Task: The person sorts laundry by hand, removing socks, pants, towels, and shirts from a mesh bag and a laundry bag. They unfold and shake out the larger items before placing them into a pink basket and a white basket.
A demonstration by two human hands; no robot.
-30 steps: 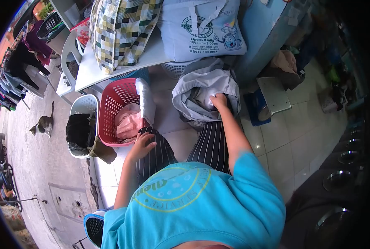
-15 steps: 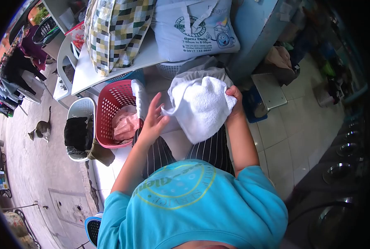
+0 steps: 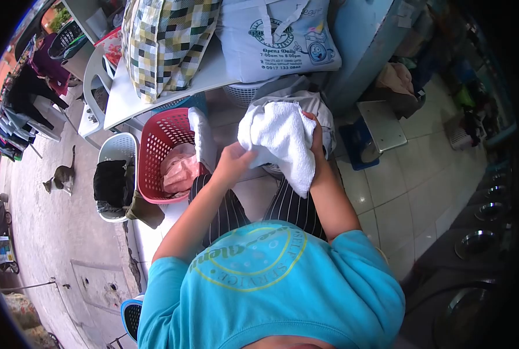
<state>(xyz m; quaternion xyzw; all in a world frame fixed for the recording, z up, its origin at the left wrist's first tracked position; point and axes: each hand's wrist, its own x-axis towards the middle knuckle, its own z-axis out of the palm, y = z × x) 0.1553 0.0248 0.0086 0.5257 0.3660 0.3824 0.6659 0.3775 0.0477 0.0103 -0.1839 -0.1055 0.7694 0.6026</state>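
A white terry towel (image 3: 280,134) hangs bunched in front of my knees, held up between both hands. My left hand (image 3: 234,161) is closed at its left edge, the thumb against the cloth and some fingers hidden. On the other side my right hand (image 3: 316,139) grips the towel, with most fingers behind it. One corner of the towel droops toward my lap. Just behind it is a pile of grey and white cloth (image 3: 324,116). To the left stands a red laundry basket (image 3: 149,136) with pink cloth (image 3: 179,170) inside and a white cloth (image 3: 199,131) over its rim.
A white basket (image 3: 118,145) with dark clothes is left of the red one. Ahead, a white table (image 3: 117,104) bears a checkered bag (image 3: 166,46) and a printed bag (image 3: 280,46). A metal-topped stool (image 3: 381,125) stands at right. A cat (image 3: 61,177) is on the pavement.
My left hand has moved from open beside the towel to closed on its left edge. The towel has shifted and folded, its lower corner now hanging nearer my right hand.
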